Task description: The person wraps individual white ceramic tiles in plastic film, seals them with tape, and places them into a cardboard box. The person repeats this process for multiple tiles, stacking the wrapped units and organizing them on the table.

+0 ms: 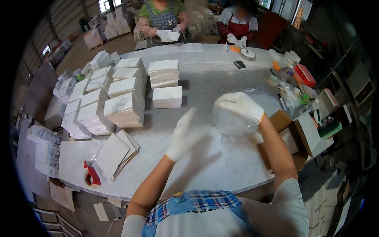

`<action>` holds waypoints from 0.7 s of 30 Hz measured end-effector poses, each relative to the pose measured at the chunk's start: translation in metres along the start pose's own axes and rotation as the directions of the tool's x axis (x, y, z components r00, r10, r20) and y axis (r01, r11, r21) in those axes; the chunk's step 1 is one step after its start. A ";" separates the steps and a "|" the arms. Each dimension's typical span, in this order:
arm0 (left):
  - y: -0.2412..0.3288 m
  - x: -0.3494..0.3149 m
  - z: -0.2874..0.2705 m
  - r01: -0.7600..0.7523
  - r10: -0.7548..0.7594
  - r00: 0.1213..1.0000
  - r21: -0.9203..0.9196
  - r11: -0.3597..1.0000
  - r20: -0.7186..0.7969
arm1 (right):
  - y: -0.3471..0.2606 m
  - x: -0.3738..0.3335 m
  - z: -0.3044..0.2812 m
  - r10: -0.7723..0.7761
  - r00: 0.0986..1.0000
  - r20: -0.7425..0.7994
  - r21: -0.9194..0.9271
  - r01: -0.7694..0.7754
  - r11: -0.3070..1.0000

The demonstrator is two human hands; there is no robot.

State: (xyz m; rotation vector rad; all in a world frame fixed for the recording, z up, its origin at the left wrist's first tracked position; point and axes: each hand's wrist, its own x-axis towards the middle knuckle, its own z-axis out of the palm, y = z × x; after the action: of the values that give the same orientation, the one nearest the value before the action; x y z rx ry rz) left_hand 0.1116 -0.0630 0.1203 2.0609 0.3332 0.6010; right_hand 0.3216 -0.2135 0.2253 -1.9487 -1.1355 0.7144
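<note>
My right hand [241,106], in a white knit glove, pinches a clear plastic bag [231,122] that hangs down over the right half of the table. Further left, my left hand [182,136], gloved in white too, is raised above the tabletop. Its fingers stretch out and away from me, partly smeared by motion, and nothing shows in them. Nearest beyond it stands a short stack of white marble tiles [167,97]. More clear plastic film [262,100] lies beside and behind my right hand.
Tall stacks of marble tiles [120,108] fill the left side. White sheets [112,150] and a red tape dispenser [93,173] lie at the near left. An open cardboard box [303,134] stands right, below a red basket [304,76]. Two people [166,23] work across the table.
</note>
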 end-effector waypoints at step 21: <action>0.007 0.000 -0.066 0.048 -0.227 0.752 0.293 0.955 0.618 | 0.086 -0.126 0.053 0.022 0.915 0.404 -0.077 0.011 0.997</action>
State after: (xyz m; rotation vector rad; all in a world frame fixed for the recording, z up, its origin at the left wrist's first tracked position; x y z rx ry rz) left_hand 0.0759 -0.0196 0.1556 2.3235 0.1516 -0.2903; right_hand 0.2648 -0.3359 0.1365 -1.9184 -1.4210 1.1302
